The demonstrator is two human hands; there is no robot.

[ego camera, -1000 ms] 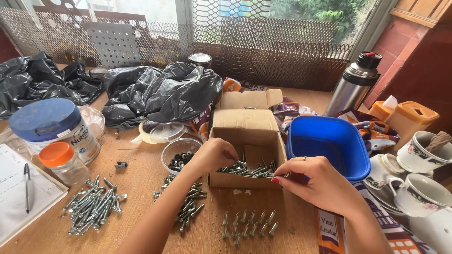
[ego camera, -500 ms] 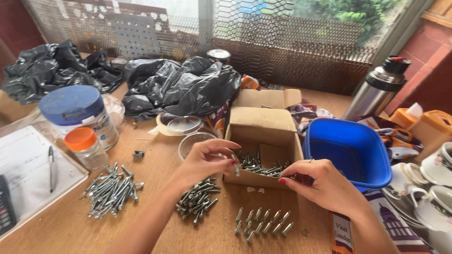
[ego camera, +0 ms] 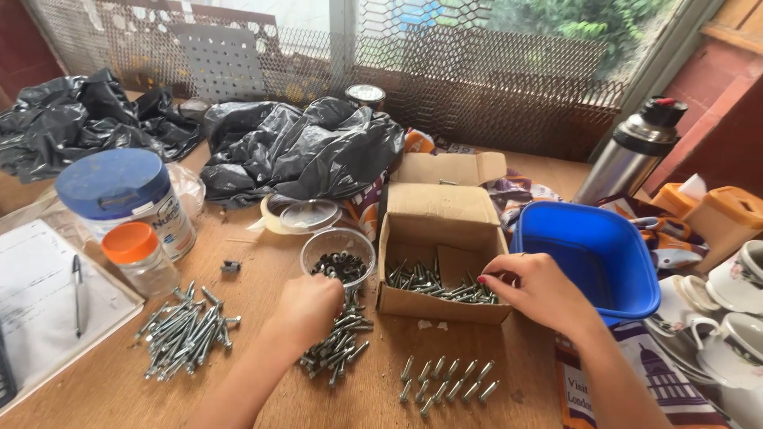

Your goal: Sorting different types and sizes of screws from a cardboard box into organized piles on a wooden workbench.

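An open cardboard box (ego camera: 442,309) holds loose silver bolts (ego camera: 437,284). My right hand (ego camera: 539,295) reaches into the box's right corner, fingertips pinched down among the bolts; I cannot see whether one is between them. My left hand (ego camera: 307,310) hovers palm down over a heap of bolts (ego camera: 340,348) on the wooden table, just below a clear plastic cup of dark nuts (ego camera: 338,260). Its fingers are curled under and hidden. In front of the box, several bolts lie in neat rows (ego camera: 447,381).
A second bolt heap (ego camera: 184,330) lies at the left, by an orange-lidded jar (ego camera: 139,254), a blue-lidded tub (ego camera: 123,191) and a notepad with a pen (ego camera: 75,282). Right of the box are a blue plastic basin (ego camera: 588,254), a steel flask (ego camera: 632,151) and teacups (ego camera: 739,314). Black bags (ego camera: 302,147) lie behind.
My left hand came out of the box with a bolt and dropped down to the middle heap. My right hand shifted from the box's front edge into its right corner.
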